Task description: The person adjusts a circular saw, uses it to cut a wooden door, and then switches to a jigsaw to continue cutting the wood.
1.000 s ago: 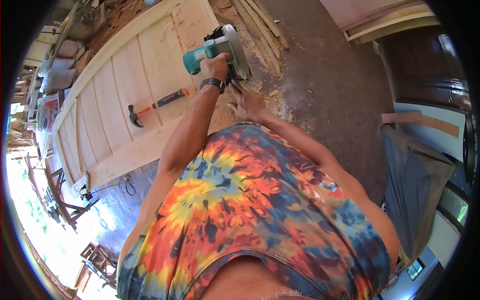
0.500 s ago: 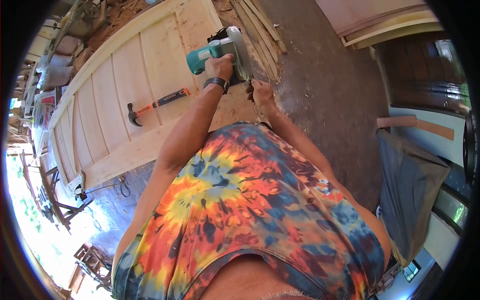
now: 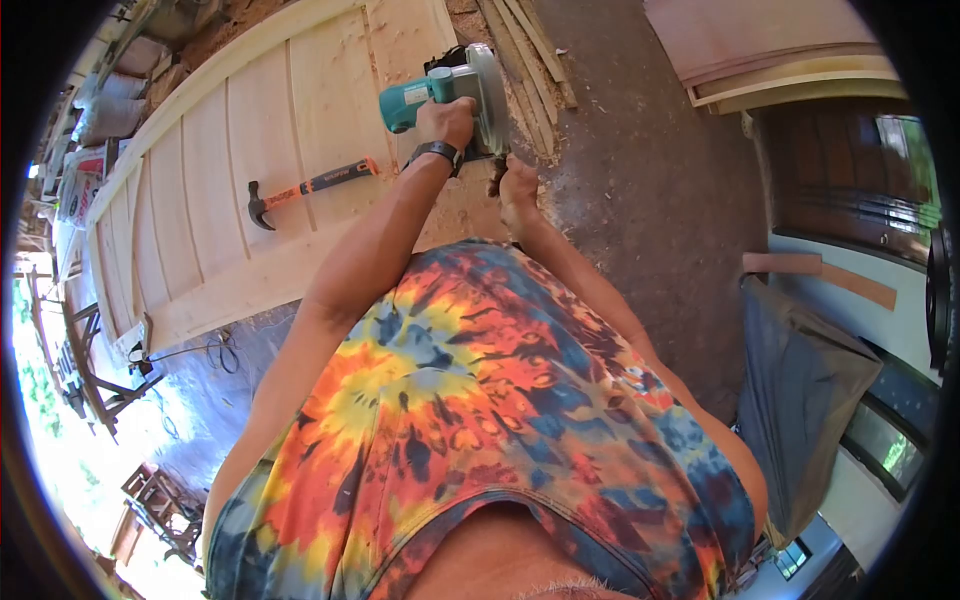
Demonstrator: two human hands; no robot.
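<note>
A pale wooden door panel (image 3: 240, 190) lies flat with a hammer (image 3: 305, 190) resting on it, and near its edge the left hand (image 3: 447, 120) is clamped around the handle of a teal circular saw (image 3: 455, 88), the right hand (image 3: 520, 190) curled closed just beside its base.

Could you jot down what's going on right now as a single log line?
left hand: grips circular saw handle | right hand: at panel edge beside saw | wooden door panel: flat under saw | hammer: lying on panel
</note>
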